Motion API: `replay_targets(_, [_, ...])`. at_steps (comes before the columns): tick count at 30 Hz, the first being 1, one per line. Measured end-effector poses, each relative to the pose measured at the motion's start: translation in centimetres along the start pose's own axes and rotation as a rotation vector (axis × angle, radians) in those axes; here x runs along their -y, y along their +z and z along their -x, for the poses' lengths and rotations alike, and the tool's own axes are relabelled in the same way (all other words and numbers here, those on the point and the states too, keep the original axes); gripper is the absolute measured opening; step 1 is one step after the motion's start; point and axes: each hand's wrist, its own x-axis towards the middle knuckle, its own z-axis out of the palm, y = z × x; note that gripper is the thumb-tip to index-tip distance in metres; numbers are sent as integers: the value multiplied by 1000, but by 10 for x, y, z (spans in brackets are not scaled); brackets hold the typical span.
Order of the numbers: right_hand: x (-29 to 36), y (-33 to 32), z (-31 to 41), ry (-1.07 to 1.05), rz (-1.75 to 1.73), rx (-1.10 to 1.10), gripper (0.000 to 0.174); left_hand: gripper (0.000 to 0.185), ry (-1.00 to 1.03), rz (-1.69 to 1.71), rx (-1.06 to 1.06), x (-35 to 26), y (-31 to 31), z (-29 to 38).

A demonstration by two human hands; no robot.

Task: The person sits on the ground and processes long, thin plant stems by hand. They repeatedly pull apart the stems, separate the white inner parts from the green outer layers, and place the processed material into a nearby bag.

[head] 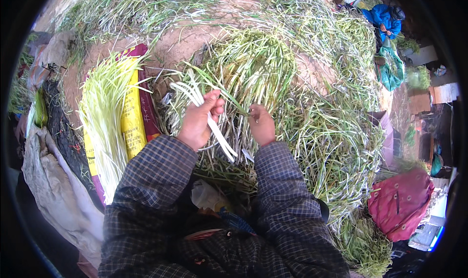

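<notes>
My left hand (197,122) grips a few white allium stalks (221,137), whose thick ends point toward me on the right. My right hand (263,126) is just beside it, thumb and fingers pinching a limp green leaf (236,103). Beyond both hands lies a bundle of untrimmed leafy shoots (256,64), green and yellowish with some browned blades. To the left, a neat bunch of pale yellow-white shoots (108,128) rests lengthwise on a yellow and maroon printed sack (133,128). Loose leaves and stems lie under my hands.
Heaps of discarded leaves (336,142) cover the ground on the right and far side. A grey-white cloth sack (58,186) lies at the left. At the right are a red cloth (400,205) and, farther off, a seated person in blue (384,20) near a green bag (390,69).
</notes>
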Motion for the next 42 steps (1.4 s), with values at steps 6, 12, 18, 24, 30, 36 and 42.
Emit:
replay_targets(6, [-15,22,-15,-171,612,-60,25,25,-20,-35,-34,-9,7,7])
replay_targets(12, [15,10,-14,-23,272,11,16,28,-31,-70,-15,1,-4,4])
replay_targets(18, [56,5,13,-190,-141,-270,12,29,30,-135,-46,13,4,1])
replay_targets(24, [92,-15,31,-341,-133,-271,8,11,184,-66,-35,20,11,4])
replay_targets(30, [94,-9,63,-442,-200,36,9,13,328,-80,-58,-7,-9,-11])
replay_targets(36, [-19,30,130,-270,315,774,20,15,345,-65,-30,-48,-21,-16])
replay_targets(42, [97,-57,102,-159,-9,403,15,17,241,-304,183,-64,2,21])
